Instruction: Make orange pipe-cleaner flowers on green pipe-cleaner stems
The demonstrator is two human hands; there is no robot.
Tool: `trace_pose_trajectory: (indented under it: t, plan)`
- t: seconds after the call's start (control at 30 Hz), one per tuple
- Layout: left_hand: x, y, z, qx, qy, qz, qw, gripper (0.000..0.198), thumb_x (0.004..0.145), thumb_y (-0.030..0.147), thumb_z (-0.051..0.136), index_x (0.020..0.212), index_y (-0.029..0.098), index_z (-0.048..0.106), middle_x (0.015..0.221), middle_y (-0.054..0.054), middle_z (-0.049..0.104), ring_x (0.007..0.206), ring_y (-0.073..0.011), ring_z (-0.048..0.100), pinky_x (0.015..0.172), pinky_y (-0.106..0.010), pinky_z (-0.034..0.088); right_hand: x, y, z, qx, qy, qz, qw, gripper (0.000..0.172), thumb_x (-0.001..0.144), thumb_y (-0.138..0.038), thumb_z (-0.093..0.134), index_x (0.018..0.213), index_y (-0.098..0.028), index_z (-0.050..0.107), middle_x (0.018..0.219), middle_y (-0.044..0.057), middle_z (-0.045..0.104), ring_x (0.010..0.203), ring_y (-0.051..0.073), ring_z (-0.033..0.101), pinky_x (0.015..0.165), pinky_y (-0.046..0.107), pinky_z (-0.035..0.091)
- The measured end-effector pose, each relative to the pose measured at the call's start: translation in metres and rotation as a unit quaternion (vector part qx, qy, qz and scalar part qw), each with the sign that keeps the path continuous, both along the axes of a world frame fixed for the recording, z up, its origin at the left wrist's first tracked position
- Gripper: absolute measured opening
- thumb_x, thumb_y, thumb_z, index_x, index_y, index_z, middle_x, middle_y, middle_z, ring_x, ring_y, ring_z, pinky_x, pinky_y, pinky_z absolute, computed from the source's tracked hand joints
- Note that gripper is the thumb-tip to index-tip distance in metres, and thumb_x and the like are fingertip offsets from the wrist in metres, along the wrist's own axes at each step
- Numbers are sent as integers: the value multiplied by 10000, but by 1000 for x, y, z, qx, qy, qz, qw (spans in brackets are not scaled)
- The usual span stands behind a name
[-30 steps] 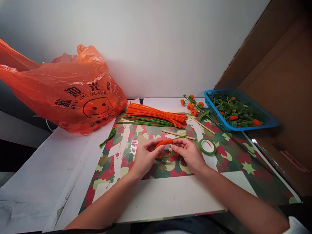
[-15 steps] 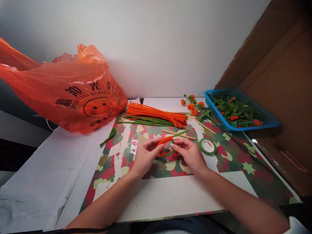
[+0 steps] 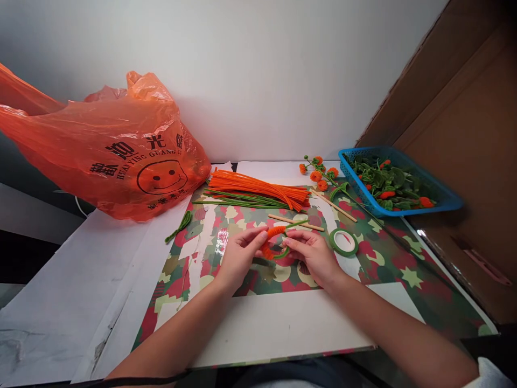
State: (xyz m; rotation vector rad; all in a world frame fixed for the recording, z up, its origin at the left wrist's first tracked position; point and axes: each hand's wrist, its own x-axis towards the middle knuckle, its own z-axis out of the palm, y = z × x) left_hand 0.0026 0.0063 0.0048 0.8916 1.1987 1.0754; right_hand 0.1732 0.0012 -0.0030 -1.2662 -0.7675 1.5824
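My left hand (image 3: 239, 255) and my right hand (image 3: 312, 254) meet over the patterned mat (image 3: 375, 264), both pinched on a coiled orange pipe cleaner (image 3: 271, 240) wound with a green one. The green end sticks out to the upper right, toward a wooden stick (image 3: 295, 222). A roll of green tape (image 3: 343, 242) lies just right of my right hand. Behind the hands lies a bundle of orange and green pipe cleaners (image 3: 258, 192).
A big orange plastic bag (image 3: 109, 151) fills the back left. A blue basket (image 3: 442, 198) of green leaves and orange bits stands at the back right, with small orange flowers on stems (image 3: 319, 173) beside it. A loose green twist (image 3: 180, 227) lies left. Brown cardboard (image 3: 464, 151) walls the right.
The coiled orange piece has turned and tightened between my fingers; my left fingers have shifted up along it. The hands stay in the same spot.
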Motion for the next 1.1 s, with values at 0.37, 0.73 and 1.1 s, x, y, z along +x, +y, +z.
trace_pose_trajectory:
  t: [0.37,0.73,1.1]
  plan:
    - [-5,2,2,49,54,-40,997,303,678,412,757,794,139,692,699,-24,680,631,-134,632,508,-192,522,2,5,-3,39,8,-45,998,356,544,-370,847,791,-153,711,672,12,698,615,104,636,578,210,525]
    - [-5,1,-3,65,87,-63,992,309,700,377,749,904,145,743,818,-67,739,725,-166,651,589,-231,532,3,0,-4,32,-74,22,997,333,661,-411,772,872,-165,696,699,38,703,458,109,559,266,148,229]
    - [-6,2,1,87,164,-105,977,311,771,431,656,878,145,717,779,-64,716,682,-177,649,581,-250,525,3,6,3,36,35,-39,998,327,535,-324,848,774,-141,721,663,20,696,593,117,639,558,226,533]
